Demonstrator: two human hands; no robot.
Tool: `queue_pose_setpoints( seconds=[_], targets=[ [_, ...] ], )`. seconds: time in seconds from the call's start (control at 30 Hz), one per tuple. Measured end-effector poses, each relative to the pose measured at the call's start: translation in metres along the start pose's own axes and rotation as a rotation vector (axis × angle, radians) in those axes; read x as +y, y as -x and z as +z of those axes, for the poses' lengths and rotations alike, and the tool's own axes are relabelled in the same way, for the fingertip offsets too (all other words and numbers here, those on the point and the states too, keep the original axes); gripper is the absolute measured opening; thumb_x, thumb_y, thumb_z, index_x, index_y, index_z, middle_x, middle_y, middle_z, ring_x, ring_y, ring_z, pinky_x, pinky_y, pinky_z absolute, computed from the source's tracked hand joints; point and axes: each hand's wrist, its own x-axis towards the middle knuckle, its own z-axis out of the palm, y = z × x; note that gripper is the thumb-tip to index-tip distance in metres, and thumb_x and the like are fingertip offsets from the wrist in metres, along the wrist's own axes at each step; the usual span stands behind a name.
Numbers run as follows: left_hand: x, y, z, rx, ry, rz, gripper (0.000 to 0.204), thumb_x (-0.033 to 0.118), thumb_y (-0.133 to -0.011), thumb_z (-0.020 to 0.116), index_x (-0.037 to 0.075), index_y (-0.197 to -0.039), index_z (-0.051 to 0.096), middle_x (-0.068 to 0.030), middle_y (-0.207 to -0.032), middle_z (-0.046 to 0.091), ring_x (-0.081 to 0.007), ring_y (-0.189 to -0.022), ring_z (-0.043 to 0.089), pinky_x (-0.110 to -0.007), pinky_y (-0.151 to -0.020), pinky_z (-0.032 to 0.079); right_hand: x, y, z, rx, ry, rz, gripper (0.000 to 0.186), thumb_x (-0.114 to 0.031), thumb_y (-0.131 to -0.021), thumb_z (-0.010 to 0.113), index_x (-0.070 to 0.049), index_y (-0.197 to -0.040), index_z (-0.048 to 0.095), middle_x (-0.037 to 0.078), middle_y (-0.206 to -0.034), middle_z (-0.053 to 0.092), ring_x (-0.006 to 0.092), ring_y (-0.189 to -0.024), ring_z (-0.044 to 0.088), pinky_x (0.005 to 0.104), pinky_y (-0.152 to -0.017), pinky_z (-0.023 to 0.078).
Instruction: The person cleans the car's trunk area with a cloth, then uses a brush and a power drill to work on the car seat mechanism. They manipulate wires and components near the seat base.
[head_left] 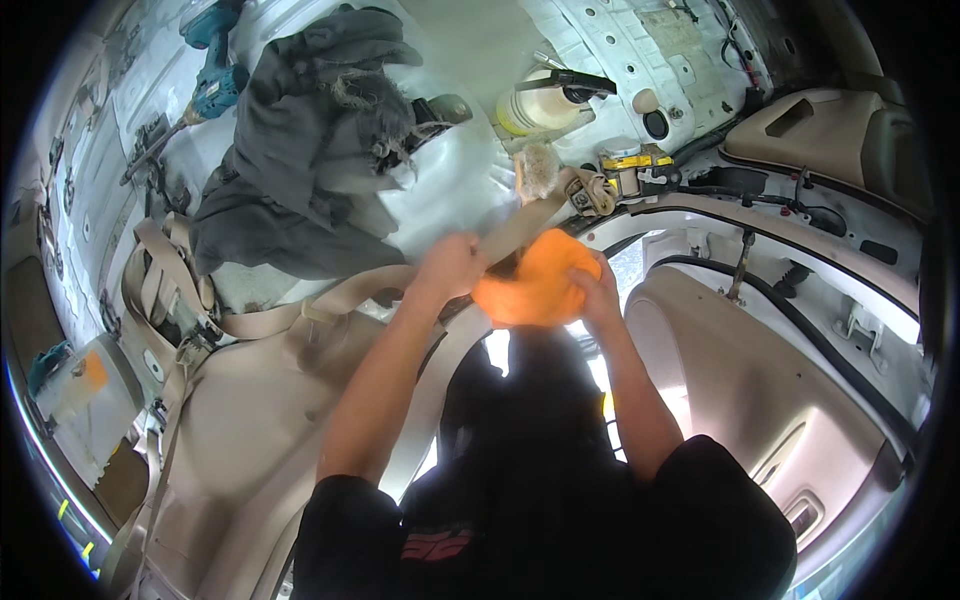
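My left hand (455, 265) is closed on a beige seat belt (515, 228), whose strap runs up to the right toward a folded bundle and continues down to the left. In my right hand (598, 292) is a bright orange cloth (540, 280), bunched up and lying against the belt just right of my left hand. Part of the strap is hidden behind the cloth. Just beyond the belt lies a brush (538, 170) with pale, fluffy bristles.
On the bare white car floor are a dark grey cloth (310, 140), a teal power tool (215, 80) and a cream bottle with a black top (540, 108). Beside the door sill sits a yellow-and-black item (637, 165). The beige door panel (760, 370) stands right; a beige seat (250, 420) is left.
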Motion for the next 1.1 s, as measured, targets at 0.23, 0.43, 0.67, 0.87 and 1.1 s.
queue_pose_setpoints(
  seconds=[0.23,0.43,0.67,0.87,1.1],
  targets=[
    [0.033,0.023,-0.040,0.271,-0.118,-0.070,0.018,0.018,-0.083,0.057,0.006,-0.096,0.061,-0.0202,-0.093,0.069,-0.0405,-0.089,0.065,-0.051,-0.078,0.050,-0.018,-0.002,0.009,-0.055,0.031,0.081,0.040,-0.007,-0.089,0.063,0.006,-0.126,0.056,0.012,-0.112,0.066,0.0185,-0.098,0.065,0.0307,-0.089,0.052],
    [0.023,0.010,-0.018,0.263,0.044,-0.151,0.023,0.021,-0.083,0.060,0.005,-0.100,0.064,-0.0199,-0.089,0.070,-0.0401,-0.086,0.066,-0.047,-0.077,0.051,-0.010,-0.012,0.028,-0.203,-0.240,0.268,0.040,-0.015,-0.093,0.066,0.004,-0.127,0.055,0.012,-0.112,0.067,0.0202,-0.095,0.068,0.0326,-0.085,0.055],
    [0.013,0.031,0.026,0.316,0.409,-0.052,0.030,0.024,-0.090,0.064,-0.001,-0.105,0.066,-0.0158,-0.081,0.070,-0.0220,-0.074,0.067,-0.037,-0.069,0.050,0.015,-0.009,0.090,-0.122,-0.340,0.290,0.026,-0.009,-0.089,0.067,0.001,-0.112,0.058,0.010,-0.099,0.065,0.0191,-0.086,0.067,0.0340,-0.075,0.056],
    [0.039,0.056,0.023,0.269,0.522,-0.088,0.031,0.023,-0.092,0.063,-0.006,-0.104,0.066,-0.0060,-0.075,0.065,-0.0119,-0.068,0.055,-0.031,-0.062,0.046,0.030,-0.057,0.087,0.204,-0.009,0.098,0.025,-0.008,-0.082,0.070,0.002,-0.103,0.060,0.012,-0.091,0.065,0.0203,-0.082,0.065,0.0344,-0.071,0.055],
    [0.039,0.063,0.017,0.271,0.538,-0.085,0.029,0.022,-0.095,0.060,-0.004,-0.107,0.065,-0.0089,-0.081,0.066,-0.0136,-0.073,0.058,-0.031,-0.067,0.048,0.020,-0.087,0.044,0.210,-0.280,0.123,0.031,-0.010,-0.084,0.070,0.002,-0.110,0.057,0.014,-0.103,0.065,0.0235,-0.089,0.066,0.0367,-0.077,0.056]
  ],
)
